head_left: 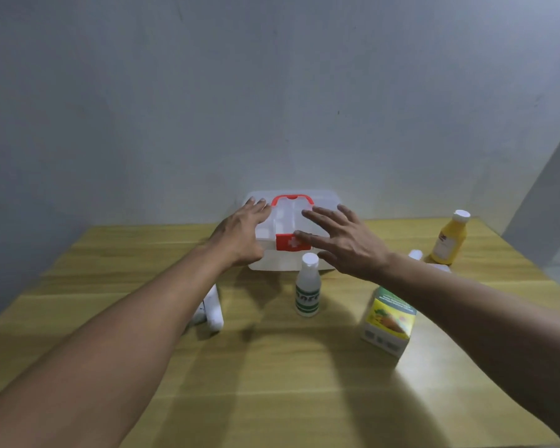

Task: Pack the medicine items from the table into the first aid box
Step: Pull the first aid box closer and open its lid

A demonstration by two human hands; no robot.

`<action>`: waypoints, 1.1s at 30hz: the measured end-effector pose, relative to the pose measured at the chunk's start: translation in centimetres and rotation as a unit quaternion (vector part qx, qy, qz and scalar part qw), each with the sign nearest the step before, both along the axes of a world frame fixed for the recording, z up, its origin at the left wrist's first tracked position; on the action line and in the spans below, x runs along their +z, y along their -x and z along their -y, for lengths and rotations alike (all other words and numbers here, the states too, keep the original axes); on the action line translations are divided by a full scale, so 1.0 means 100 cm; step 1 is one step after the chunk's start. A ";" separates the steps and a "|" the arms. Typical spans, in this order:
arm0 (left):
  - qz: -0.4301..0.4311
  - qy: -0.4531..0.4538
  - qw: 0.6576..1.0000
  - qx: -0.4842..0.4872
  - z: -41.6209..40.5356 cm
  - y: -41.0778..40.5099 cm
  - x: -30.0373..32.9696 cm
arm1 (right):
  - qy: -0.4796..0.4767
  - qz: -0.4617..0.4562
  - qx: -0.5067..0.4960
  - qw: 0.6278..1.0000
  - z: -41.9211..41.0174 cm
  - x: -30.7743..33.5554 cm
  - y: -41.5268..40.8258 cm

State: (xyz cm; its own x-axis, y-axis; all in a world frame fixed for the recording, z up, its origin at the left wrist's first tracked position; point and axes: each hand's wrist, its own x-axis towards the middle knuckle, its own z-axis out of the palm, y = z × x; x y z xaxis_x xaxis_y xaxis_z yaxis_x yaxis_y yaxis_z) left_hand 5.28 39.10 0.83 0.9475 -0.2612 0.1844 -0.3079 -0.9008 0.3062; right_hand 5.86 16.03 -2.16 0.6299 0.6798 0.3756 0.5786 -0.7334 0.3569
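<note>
A clear plastic first aid box (pixel 324 202) with a red handle and a red latch bearing a white cross stands closed at the table's far edge. My left hand (pixel 240 236) reaches over its left side, fingers apart. My right hand (pixel 346 242) hovers over its right front, fingers spread, holding nothing. In front of the box stands a white bottle with green stripes (pixel 307 287). A white tube (pixel 214 308) lies to the left, partly hidden by my left forearm. A carton with a carrot picture (pixel 388 321) stands at the right.
A yellow bottle with a white cap (pixel 450 239) stands at the far right, with a small white-capped item (pixel 416 253) beside it, mostly hidden by my right arm. The wooden table (pixel 272 383) meets a grey wall behind the box.
</note>
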 end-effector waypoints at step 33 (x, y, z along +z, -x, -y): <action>0.066 0.004 0.998 0.005 -0.002 -0.016 -0.015 | 0.003 0.243 0.215 0.946 -0.004 -0.012 -0.034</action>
